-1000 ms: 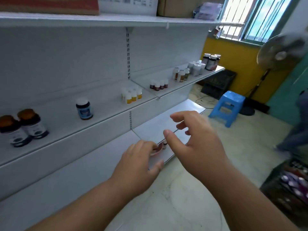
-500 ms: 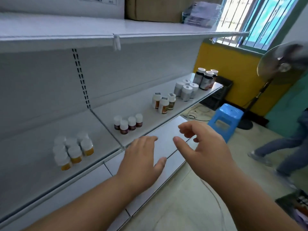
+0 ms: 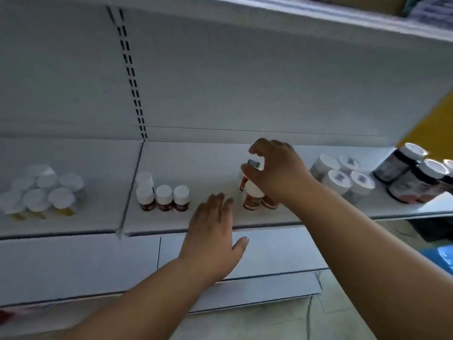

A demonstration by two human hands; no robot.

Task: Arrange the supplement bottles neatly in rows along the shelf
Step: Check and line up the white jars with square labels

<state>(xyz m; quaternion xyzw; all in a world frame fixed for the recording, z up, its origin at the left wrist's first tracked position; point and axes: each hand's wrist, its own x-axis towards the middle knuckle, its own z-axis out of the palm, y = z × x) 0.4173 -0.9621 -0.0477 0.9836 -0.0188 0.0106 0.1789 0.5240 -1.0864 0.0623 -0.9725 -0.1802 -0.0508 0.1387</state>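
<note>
**Right hand at the orange-label bottles, left hand flat at the shelf edge**

Both hands have come up from the lower shelf to the middle shelf (image 3: 220, 153) since half a second ago, and the view has swung to face it squarely. Right hand (image 3: 277, 173) now reaches over a small cluster of orange-label bottles (image 3: 252, 197) right of centre; thumb and forefinger are curled round the white cap of the far bottle (image 3: 253, 165) in that cluster, pinching it. Whether that bottle is lifted or standing cannot be told. Left hand (image 3: 213, 231) is held flat, fingers straight and close together, pointing toward the shelf just left of the same cluster; it holds nothing, and contact with the shelf edge is unclear.

Left of the hands stand dark-red bottles (image 3: 163, 196) with white caps: three in a near row, one behind the leftmost. Past the shelf divider, far left, a blurred huddle of yellow bottles (image 3: 44, 192). Right of the right wrist, a group of white-capped grey-label jars (image 3: 343, 177). At the far right end, larger dark jars (image 3: 411, 173) sit tilted in the wide-angle view.
</note>
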